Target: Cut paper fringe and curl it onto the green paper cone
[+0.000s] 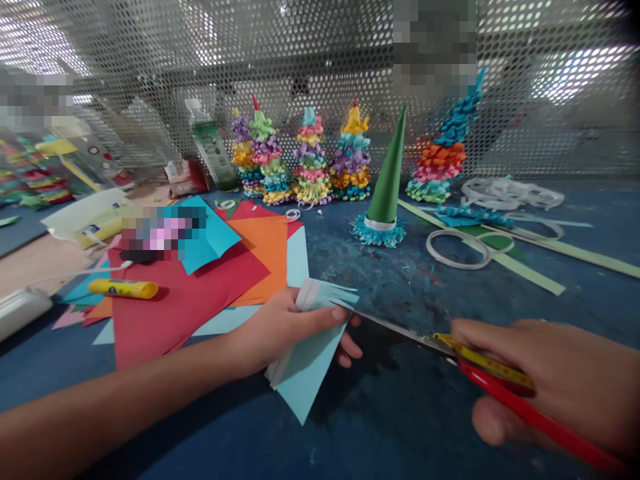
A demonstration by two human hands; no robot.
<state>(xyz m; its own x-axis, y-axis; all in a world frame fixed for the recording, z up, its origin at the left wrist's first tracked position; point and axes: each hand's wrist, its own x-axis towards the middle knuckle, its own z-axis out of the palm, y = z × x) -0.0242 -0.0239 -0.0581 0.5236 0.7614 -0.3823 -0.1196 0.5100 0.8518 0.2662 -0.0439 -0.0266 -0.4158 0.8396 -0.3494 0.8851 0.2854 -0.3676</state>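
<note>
My left hand (pixel 295 327) pinches a light blue paper strip (pixel 310 373) with white tape along one edge. Narrow fringe cuts show at its upper end. In my right hand (pixel 550 373) is a pair of scissors (pixel 480 363) with red and yellow handles. Their blades reach left to the fringed end of the strip, beside my left thumb. Beyond the hands stands a green paper cone (pixel 389 173), its base ringed with blue fringe and a white band.
Colored paper sheets (pixel 195 293) and a yellow glue stick (pixel 123 289) lie at left. Several curly paper trees (pixel 313 160) line the back by a perforated metal screen (pixel 200 40). Tape rolls (pixel 457 249) and pale green strips (pixel 530 273) sit at right.
</note>
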